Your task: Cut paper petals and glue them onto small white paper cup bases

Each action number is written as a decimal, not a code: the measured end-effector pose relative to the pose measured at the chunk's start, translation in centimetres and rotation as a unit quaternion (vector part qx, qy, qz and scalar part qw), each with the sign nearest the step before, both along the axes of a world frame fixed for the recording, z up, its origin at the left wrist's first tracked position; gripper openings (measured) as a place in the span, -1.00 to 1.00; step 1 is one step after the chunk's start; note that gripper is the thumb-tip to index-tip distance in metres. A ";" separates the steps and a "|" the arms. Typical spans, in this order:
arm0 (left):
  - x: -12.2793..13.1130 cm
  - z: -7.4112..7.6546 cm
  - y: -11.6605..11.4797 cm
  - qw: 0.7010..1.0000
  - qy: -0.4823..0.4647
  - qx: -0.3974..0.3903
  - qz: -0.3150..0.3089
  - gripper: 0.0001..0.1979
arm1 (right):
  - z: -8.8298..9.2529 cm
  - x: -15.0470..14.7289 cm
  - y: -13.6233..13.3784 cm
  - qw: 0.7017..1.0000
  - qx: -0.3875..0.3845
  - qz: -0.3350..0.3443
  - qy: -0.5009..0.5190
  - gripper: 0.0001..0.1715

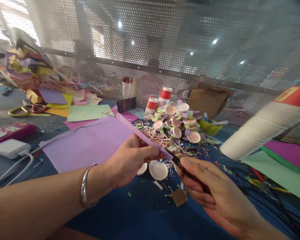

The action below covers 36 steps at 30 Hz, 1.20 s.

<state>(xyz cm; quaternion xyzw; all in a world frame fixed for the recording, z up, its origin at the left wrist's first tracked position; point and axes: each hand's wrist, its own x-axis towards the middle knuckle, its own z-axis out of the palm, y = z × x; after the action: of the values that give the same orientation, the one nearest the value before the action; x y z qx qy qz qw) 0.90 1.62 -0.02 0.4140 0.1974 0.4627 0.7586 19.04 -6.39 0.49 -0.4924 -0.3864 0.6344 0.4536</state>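
My left hand (133,155), with a silver bangle at the wrist, pinches a narrow strip of purple paper (140,134) between thumb and fingers. The strip slants down to the right. My right hand (205,185) is closed around a slim black tool (190,174) that looks like a craft knife; its tip meets the strip's lower end. A larger purple sheet (90,141) lies behind my left hand. Below the strip are a white paper-cup base (158,170), partly covered by my left hand's side, and a brown cardboard square (179,197).
Cut cup bottoms with paper bits (176,121) are piled ahead amid scraps. A tall stack of paper cups (262,125) leans at right. Scissors (27,110), a white charger (10,148) with cable and a phone (126,104) lie left and back. Perforated metal panel (165,40) stands behind.
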 end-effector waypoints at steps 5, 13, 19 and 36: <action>0.0 -0.1 -0.1 1.000 -0.014 -0.001 -0.004 -0.80 | 0.1 -0.1 0.0 1.000 0.002 -0.001 0.013 -0.55; 0.2 0.2 -0.4 1.000 -0.002 -0.003 -0.005 -0.78 | -0.3 0.0 0.2 1.000 -0.014 -0.009 0.026 -0.54; 0.2 0.2 -0.4 1.000 0.014 -0.004 -0.004 -0.79 | -0.3 0.0 0.1 0.999 -0.014 -0.006 0.032 -0.52; 0.0 0.1 -0.3 1.000 -0.018 -0.008 -0.013 -0.65 | -0.4 0.1 -0.2 0.998 -0.010 0.007 0.057 -0.53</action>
<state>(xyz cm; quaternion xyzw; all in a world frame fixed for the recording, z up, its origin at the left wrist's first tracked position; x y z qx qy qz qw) 0.88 1.34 0.09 0.4016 0.1821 0.4589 0.7713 19.12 -6.57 0.09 -0.4568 -0.3569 0.6684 0.4660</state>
